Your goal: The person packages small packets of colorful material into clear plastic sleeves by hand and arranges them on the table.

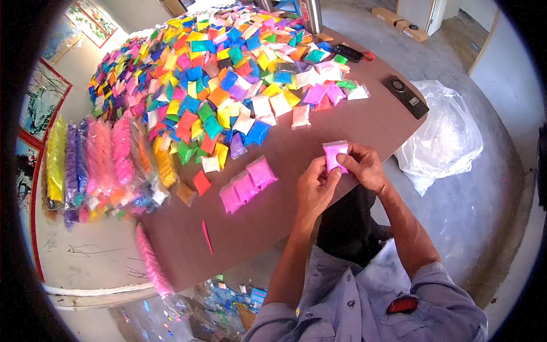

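Observation:
A small clear packet of pinkish-purple filling (335, 151) is held between both hands above the table's near edge. My left hand (315, 187) pinches its lower left part between thumb and fingers. From the other side, my right hand (366, 166) is closed on the packet, thumb across its front. To the left lies a short row of bright pink packets (247, 186), side by side and touching. Further left, a thin pink strip (206, 236) rests on the brown tabletop (239, 239).
A big heap of multicoloured packets (228, 74) covers the far table. Long filled bags (122, 151) line the left side; a pink one (151, 259) lies at the left edge. A black device (405, 96) sits at the right, beside a white plastic bag (439, 134).

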{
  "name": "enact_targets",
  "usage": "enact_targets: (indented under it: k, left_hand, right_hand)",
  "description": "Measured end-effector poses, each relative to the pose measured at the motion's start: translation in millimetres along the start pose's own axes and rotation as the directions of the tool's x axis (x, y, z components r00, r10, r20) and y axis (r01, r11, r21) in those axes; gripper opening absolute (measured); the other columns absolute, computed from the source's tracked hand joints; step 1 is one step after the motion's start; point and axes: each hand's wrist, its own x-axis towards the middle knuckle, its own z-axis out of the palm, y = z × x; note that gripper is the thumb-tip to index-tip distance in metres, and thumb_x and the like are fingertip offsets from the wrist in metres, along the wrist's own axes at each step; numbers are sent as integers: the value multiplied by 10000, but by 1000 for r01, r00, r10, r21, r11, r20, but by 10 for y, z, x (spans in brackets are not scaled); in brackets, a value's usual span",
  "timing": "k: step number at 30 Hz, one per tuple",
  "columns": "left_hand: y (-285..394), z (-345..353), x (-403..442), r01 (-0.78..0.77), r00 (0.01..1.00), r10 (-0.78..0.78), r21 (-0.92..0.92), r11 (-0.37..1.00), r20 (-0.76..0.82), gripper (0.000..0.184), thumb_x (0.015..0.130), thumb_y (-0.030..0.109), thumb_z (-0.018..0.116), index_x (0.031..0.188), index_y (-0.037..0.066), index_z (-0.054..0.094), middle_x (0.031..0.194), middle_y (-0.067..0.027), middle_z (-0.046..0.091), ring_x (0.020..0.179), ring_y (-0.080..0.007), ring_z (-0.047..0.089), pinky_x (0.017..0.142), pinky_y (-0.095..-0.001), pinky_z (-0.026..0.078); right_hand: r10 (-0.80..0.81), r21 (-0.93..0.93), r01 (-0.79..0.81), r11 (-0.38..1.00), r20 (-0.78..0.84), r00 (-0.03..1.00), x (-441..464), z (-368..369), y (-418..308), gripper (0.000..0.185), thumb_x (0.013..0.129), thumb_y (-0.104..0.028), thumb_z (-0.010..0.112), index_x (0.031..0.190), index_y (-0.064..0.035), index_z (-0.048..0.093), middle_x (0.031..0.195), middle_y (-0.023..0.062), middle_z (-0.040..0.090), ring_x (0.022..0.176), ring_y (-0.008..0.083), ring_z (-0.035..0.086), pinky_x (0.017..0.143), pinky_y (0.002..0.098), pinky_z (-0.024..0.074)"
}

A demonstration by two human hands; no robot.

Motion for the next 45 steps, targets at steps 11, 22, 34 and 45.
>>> enact_targets:
  k: [11,22,34,45]
  left_hand:
    - [-211,6,24,11,1000,-13,-276,961,-5,220,1014,167,675,1131,-21,672,942,-8,675,819,-62,596,734,-225,491]
    - [-140,57,24,15,998,-31,-249,968,-60,159,1003,137,687,1068,-7,695,885,24,657,778,-32,567,675,-198,460]
    - [-72,88,29,13,998,-20,-110,994,-62,200,1017,199,671,1032,2,696,840,67,592,735,-24,505,624,-206,400]
    - [-8,89,16,-21,993,15,-45,999,-121,219,1021,209,662,1053,-4,702,847,56,609,765,-37,510,666,-219,419]
  right_hand:
    - [21,74,-23,997,21,1000,-41,80,-101,141,1006,-152,681,1064,-28,715,927,-35,672,839,49,589,744,256,503]
    - [-48,70,49,996,-18,999,-42,95,33,154,1003,-153,689,1025,-5,723,876,-20,667,800,61,595,681,248,503]
    - [-49,-26,47,999,-94,994,-13,85,145,179,986,-185,693,1046,-20,728,822,32,689,760,87,599,670,298,513]
    - [-42,70,38,997,58,997,-5,68,94,220,994,-178,684,1143,-16,702,881,12,681,814,81,612,714,276,514]
